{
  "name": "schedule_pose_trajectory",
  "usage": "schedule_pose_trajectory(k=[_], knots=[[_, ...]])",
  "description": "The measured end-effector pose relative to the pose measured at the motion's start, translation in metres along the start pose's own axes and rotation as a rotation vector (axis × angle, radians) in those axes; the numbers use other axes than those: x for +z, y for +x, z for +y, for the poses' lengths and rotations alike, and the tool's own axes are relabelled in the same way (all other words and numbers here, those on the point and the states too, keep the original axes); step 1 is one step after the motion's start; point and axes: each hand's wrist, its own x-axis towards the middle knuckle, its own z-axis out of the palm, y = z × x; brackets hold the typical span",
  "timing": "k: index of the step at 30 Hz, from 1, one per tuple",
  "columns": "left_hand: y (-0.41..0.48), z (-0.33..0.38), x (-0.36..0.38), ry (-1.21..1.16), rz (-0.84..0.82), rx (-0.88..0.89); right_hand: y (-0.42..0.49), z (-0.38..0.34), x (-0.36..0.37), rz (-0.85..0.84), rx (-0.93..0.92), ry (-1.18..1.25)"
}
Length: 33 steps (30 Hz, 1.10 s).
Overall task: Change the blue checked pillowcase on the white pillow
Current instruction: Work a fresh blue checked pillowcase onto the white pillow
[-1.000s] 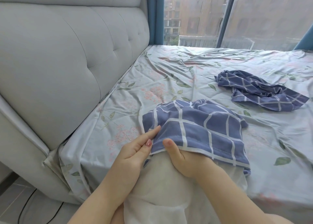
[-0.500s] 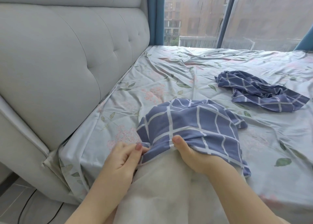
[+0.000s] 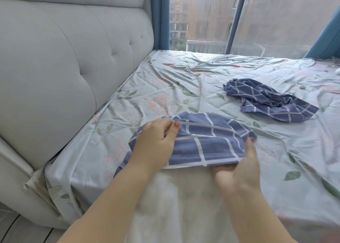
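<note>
A blue checked pillowcase (image 3: 206, 141) covers the far end of the white pillow (image 3: 184, 202), which lies on the bed's near edge and reaches toward me. My left hand (image 3: 154, 143) grips the case's left side, bunching the cloth between thumb and fingers. At the right end of the case's open hem, my right hand (image 3: 241, 169) holds the cloth with the thumb on top and the fingers tucked under it. A second blue checked pillowcase (image 3: 266, 101) lies crumpled farther right on the bed.
The bed carries a wrinkled pale floral sheet (image 3: 184, 88). A grey padded headboard (image 3: 64, 68) stands along the left. A big window (image 3: 257, 16) with blue curtains is behind the bed. Floor shows at the lower left.
Both hands have moved apart and forward along the case. The left hand now clutches the left side; the right hand has shifted to the right end of the hem. The case is bunched shorter.
</note>
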Motion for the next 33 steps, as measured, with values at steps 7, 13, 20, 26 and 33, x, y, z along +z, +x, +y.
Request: schedule_pose_trajectory(k=[7, 13, 20, 26, 33], knots=[[-0.003, -0.007, 0.015, 0.373, -0.306, -0.011, 0.006, 0.002, 0.0, 0.093, 0.125, -0.077], [-0.013, -0.004, 0.021, 0.038, -0.315, 0.024, -0.039, 0.038, -0.008, 0.0, 0.301, -0.448], [-0.008, -0.02, 0.028, -0.115, -0.401, -0.143, -0.047, -0.003, -0.018, -0.214, 0.619, -0.622], [-0.016, -0.004, 0.031, 0.16, -0.471, -0.015, -0.009, -0.046, -0.029, 0.056, -0.248, -0.884], [-0.032, 0.037, 0.048, 0.637, -0.674, 0.281, 0.05, -0.073, -0.056, 0.217, -0.234, -1.044]])
